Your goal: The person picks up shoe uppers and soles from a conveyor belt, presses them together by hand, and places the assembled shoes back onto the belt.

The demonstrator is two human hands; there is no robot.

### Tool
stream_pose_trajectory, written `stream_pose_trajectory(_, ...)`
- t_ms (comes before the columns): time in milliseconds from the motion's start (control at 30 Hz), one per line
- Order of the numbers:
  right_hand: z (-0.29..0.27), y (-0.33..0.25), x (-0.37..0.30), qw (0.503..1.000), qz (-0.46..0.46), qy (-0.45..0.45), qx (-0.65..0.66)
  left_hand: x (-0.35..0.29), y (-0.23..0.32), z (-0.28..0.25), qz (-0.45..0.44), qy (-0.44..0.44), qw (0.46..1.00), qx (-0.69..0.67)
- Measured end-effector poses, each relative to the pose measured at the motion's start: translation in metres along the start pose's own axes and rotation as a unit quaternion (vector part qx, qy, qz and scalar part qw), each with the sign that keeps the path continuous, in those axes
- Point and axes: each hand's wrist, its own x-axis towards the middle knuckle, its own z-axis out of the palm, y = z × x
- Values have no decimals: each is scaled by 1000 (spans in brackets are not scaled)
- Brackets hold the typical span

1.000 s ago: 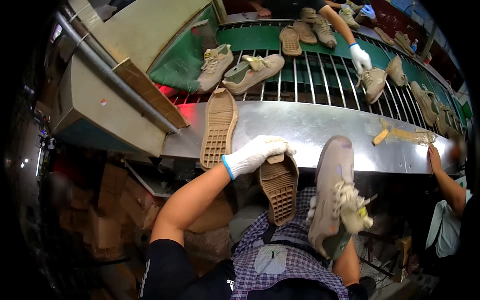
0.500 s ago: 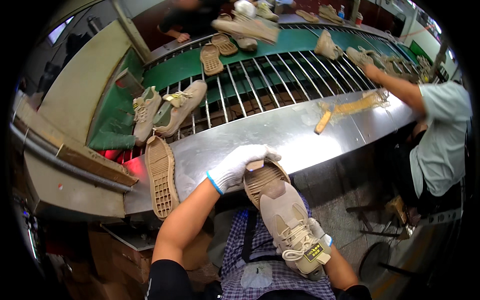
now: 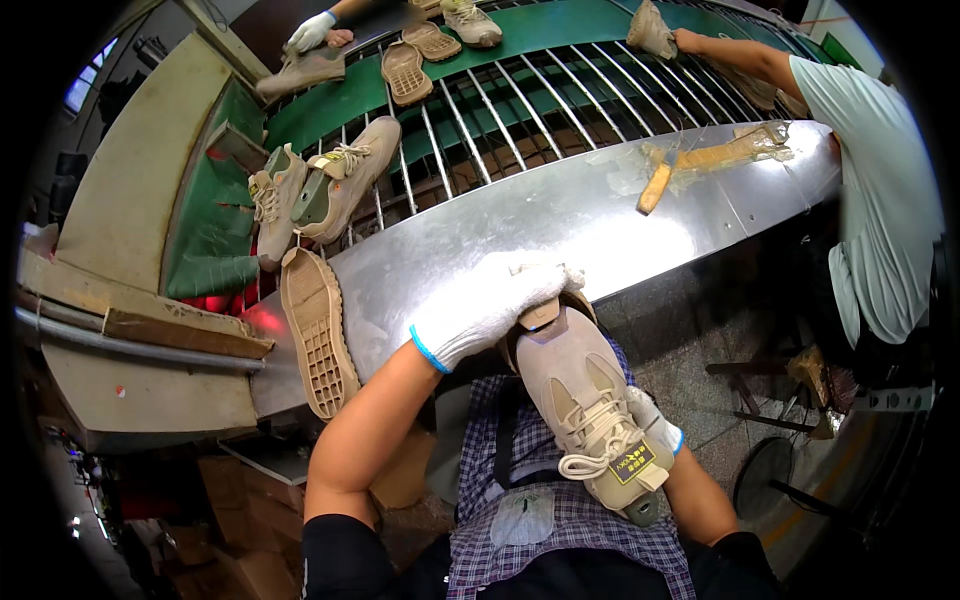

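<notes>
My left hand (image 3: pixel 500 305), in a white knit glove with a blue cuff, grips the toe end of a tan rubber sole (image 3: pixel 541 314). The toe of a beige lace-up shoe upper (image 3: pixel 572 365) lies against that sole, covering most of it. My right hand (image 3: pixel 652 420), gloved as well, is closed around the upper's heel side, its fingers partly hidden behind it. Cream laces and a yellow-and-black tag show on the upper. On the metal ledge beside my left forearm rests another tan sole (image 3: pixel 318 325) with a grid pattern.
Two beige shoes (image 3: pixel 352 180) lean at the left on the roller conveyor (image 3: pixel 470 135). Loose soles (image 3: pixel 406 75) lie on its green belt. A yellow-handled tool (image 3: pixel 655 190) sits on the metal ledge (image 3: pixel 480 230). A co-worker at right (image 3: pixel 865 180) holds a shoe; another person's gloved hand (image 3: pixel 312 32) is opposite.
The upper's toe now covers more of the sole in my left hand. The person opposite has moved a shoe leftward onto the belt. The co-worker's hand has shifted to another shoe.
</notes>
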Motion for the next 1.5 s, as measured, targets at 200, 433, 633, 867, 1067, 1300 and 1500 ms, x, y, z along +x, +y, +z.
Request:
stream_pose_trajectory(200,17,-5,3,999,-28,11,-39,-2,3,1,10,-5,999,45)
stream_pose_trajectory(433,21,-3,5,997,-50,-14,-62,-1,5,3,5,-14,997,73)
stream_pose_trajectory(633,27,-2,3,992,-70,21,-106,-1,6,1,23,-17,994,110)
stream_pose_trajectory(867,35,-4,-3,992,-67,18,-110,-3,13,0,0,-16,992,125)
stream_pose_trajectory(1067,32,-3,3,980,-88,-6,-180,-11,14,-6,-30,-30,995,87)
stream_pose_trajectory(1300,29,-4,12,972,-71,-43,-222,-16,8,-16,-18,-47,993,104)
stream_pose_trajectory(1500,35,-6,12,971,-71,-60,-220,-11,9,-21,-31,-79,987,134)
